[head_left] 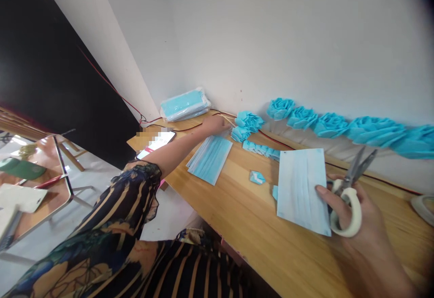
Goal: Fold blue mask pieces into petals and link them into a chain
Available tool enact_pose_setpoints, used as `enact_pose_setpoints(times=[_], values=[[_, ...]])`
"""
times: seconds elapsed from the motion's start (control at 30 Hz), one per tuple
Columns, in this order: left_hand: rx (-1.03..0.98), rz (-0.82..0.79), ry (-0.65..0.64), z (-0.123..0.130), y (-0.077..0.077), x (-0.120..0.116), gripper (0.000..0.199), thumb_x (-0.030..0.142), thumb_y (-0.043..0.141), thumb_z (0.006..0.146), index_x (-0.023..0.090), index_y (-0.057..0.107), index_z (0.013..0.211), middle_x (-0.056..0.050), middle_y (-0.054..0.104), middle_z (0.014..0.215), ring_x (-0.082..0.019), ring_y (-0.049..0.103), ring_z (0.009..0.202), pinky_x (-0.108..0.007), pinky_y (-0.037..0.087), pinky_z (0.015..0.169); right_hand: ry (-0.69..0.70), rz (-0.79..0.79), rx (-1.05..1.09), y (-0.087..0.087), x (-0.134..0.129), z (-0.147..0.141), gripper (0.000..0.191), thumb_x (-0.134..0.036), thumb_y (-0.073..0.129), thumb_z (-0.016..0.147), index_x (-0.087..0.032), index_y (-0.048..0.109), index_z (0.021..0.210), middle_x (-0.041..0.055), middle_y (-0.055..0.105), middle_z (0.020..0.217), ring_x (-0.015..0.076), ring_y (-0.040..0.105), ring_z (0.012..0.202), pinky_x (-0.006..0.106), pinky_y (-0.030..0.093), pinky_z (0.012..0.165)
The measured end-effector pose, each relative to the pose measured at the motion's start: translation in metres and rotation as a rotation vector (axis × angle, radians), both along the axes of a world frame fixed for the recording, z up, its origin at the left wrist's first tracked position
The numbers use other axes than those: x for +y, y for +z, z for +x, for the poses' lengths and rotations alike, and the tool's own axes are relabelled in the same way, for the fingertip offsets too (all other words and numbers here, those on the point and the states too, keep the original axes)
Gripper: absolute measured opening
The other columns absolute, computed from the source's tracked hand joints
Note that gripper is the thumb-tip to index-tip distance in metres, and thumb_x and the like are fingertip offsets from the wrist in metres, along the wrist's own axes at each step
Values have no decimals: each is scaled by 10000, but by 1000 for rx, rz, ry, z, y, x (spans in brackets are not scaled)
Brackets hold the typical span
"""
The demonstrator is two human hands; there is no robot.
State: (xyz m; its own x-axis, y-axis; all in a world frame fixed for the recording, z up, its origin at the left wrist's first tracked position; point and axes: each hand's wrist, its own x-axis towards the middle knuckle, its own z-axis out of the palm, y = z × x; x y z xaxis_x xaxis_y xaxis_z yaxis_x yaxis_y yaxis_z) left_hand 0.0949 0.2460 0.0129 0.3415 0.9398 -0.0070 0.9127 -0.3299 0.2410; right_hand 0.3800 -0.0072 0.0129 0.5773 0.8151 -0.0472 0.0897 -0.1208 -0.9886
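Note:
My right hand [356,212] grips a pair of scissors [352,198] with pale handles and parted blades, and also holds a flat light-blue face mask [301,189] by its edge. At the back of the table, my left hand [217,125] is closed, its fingertips mostly hidden. Thin pale stems beside it run toward two blue folded flowers [249,120]; I cannot tell whether it grips them. Just in front of that hand lies a fanned stack of face masks [210,157]. A pleated blue strip [261,149] and a small folded blue piece [257,177] lie between my hands.
Several blue flowers [330,124] stand in a row along the wall. A wrapped pack of masks [186,103] sits in the back corner near a phone [158,144]. A tape roll [423,207] is at far right. Cables trail along the wooden table's [237,203] back edge.

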Motion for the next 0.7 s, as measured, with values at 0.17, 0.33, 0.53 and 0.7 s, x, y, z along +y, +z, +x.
enact_pose_setpoints(times=[0.17,0.33,0.53,0.7], values=[[12,84,12,4,-3,-13,408,496,581,802,131,709,932,-125,713,982,-239,638,922,-275,458,754,23,89,54,4,-4,0,529,-370,864,486,-225,637,942,-27,590,781,130,509,671,252,389,572],[-86,241,78,-5,4,-30,455,471,468,915,107,657,1111,-169,656,1139,-274,594,1079,-343,456,907,55,128,51,8,-6,1,479,-388,839,556,-238,639,965,-35,583,748,133,508,648,249,407,549],[-616,447,-147,21,19,-95,283,308,513,917,140,654,1094,-113,646,1125,-220,565,1097,-372,425,1020,122,180,55,6,-10,6,449,-400,827,615,-241,628,985,-31,582,732,142,521,631,260,415,535],[-1051,-402,-294,75,21,-164,556,400,631,859,188,512,1360,-134,599,1309,-215,597,1107,-359,489,928,227,243,117,7,-13,9,440,-414,785,669,-251,612,1039,-50,547,687,148,504,580,281,394,516]])
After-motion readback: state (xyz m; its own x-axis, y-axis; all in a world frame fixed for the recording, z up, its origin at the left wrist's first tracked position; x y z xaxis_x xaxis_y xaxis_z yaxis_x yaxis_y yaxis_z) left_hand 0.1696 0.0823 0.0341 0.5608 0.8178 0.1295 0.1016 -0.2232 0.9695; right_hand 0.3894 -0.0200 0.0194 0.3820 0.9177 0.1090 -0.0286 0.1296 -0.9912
